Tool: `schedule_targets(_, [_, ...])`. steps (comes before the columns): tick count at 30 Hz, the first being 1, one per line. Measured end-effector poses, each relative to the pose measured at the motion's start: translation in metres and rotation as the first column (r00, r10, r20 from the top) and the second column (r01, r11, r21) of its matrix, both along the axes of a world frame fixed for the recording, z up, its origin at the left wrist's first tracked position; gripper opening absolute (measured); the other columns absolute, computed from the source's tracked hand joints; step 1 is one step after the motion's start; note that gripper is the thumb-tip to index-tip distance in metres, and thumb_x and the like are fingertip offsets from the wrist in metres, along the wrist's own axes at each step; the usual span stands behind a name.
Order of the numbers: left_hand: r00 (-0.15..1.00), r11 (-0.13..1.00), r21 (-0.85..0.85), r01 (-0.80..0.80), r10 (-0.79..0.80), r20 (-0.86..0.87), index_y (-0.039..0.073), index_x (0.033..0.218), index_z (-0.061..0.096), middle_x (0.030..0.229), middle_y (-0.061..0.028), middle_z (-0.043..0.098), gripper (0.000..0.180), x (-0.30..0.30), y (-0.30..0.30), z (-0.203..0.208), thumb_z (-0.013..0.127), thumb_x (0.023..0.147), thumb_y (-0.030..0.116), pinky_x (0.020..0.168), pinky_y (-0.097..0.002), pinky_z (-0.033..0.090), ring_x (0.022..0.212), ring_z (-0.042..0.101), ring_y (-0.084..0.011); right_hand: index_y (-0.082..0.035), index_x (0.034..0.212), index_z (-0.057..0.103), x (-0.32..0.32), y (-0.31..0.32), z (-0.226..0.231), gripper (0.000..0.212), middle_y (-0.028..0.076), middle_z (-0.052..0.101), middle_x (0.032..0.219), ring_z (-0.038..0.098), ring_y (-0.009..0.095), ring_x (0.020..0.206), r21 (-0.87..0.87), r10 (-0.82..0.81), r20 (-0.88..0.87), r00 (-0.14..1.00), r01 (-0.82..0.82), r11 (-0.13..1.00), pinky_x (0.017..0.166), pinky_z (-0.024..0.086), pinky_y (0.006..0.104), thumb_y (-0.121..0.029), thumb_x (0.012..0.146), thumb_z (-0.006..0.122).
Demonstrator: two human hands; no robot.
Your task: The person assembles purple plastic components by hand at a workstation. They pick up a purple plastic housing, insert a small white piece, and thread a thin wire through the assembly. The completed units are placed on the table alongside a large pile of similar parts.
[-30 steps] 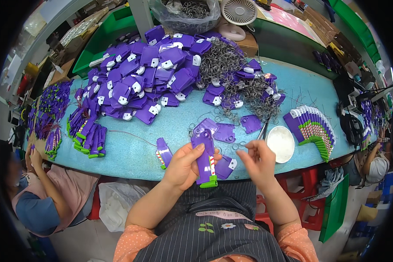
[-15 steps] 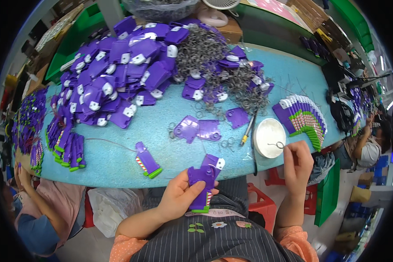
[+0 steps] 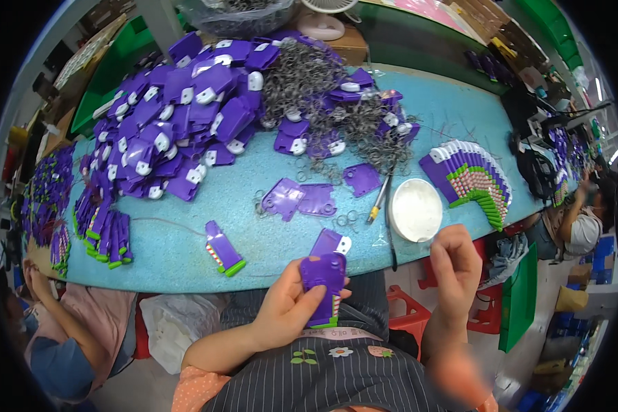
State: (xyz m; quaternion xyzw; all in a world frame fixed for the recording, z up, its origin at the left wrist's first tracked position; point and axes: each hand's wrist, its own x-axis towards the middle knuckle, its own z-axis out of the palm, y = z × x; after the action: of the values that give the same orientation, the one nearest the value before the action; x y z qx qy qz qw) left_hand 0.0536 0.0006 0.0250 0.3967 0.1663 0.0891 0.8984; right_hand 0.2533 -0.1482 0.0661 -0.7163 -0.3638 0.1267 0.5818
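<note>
My left hand [image 3: 288, 305] grips a purple plastic casing [image 3: 325, 272] in front of my apron, thumb on its face. A green end and a red-and-white striped side show at its lower part. Just beyond it a purple piece with a white end [image 3: 328, 242] sticks out; whether my hand also holds that piece I cannot tell. My right hand [image 3: 456, 264] is raised near the white round dish [image 3: 417, 211], its fingers curled in a pinch. What it holds, if anything, does not show. A purple casing with a green foot [image 3: 224, 250] lies left of my hands.
Purple casings [image 3: 178, 117] are heaped at the far left beside a tangle of grey metal rings [image 3: 302, 79]. A cutter knife [image 3: 378, 200] lies left of the dish. Assembled pieces [image 3: 475, 182] fan out at right. Another person's arms [image 3: 56, 302] are at far left.
The wire with a looped end seen earlier in my right fingers no longer shows. The view has shifted slightly. My left hand still grips the purple casing.
</note>
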Motion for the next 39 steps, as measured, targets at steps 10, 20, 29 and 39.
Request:
schedule_targets(10, [0.999, 0.991, 0.124, -0.046, 0.046, 0.005, -0.006, 0.127, 0.035, 0.114, -0.0145, 0.057, 0.034, -0.013, -0.007, 0.009, 0.042, 0.094, 0.001, 0.088, -0.0268, 0.046, 0.103, 0.057, -0.0149, 0.002, 0.093, 0.050, -0.058, 0.033, -0.018, 0.005, 0.018, 0.052, 0.111, 0.055, 0.016, 0.091, 0.177, 0.446, -0.445, 0.776, -0.413, 0.894, 0.082, 0.046, 0.0304, -0.003, 0.091, 0.050])
schedule_targets(20, [0.999, 0.953, 0.302, -0.015, 0.026, -0.033, -0.004, 0.124, 0.043, 0.102, -0.0093, 0.064, 0.032, -0.014, -0.006, -0.003, 0.046, 0.093, 0.003, 0.075, -0.0228, 0.048, 0.089, 0.059, -0.0088, 0.001, 0.096, 0.048, -0.060, 0.022, -0.033, 0.006, 0.015, 0.057, 0.106, 0.055, 0.013, 0.090, 0.146, 0.418, -0.464, 0.781, -0.399, 0.905, 0.081, 0.045, 0.0270, -0.002, 0.091, 0.050])
schedule_targets(29, [0.990, 0.893, 0.427, 0.141, -0.133, -0.049, -0.003, 0.120, 0.045, 0.097, -0.0100, 0.066, 0.030, -0.016, -0.005, 0.001, 0.048, 0.092, 0.004, 0.066, -0.0228, 0.049, 0.080, 0.061, -0.0082, -0.002, 0.096, 0.046, -0.044, 0.020, -0.016, 0.018, 0.005, 0.056, 0.088, 0.051, 0.007, 0.076, 0.093, 0.364, -0.741, 0.564, -0.452, 0.887, 0.068, 0.041, 0.0220, -0.006, 0.086, 0.060])
schedule_targets(39, [0.952, 0.924, 0.236, 0.302, -0.305, -0.027, -0.006, 0.122, 0.040, 0.112, -0.0189, 0.060, 0.031, -0.021, -0.002, 0.013, 0.045, 0.093, 0.002, 0.086, -0.0286, 0.049, 0.102, 0.060, -0.0194, -0.002, 0.086, 0.051, -0.019, 0.031, -0.013, 0.019, -0.003, 0.052, 0.071, 0.049, 0.004, 0.067, 0.218, 0.393, -0.905, 0.163, -0.617, 0.756, 0.059, 0.038, 0.0182, -0.011, 0.083, 0.067])
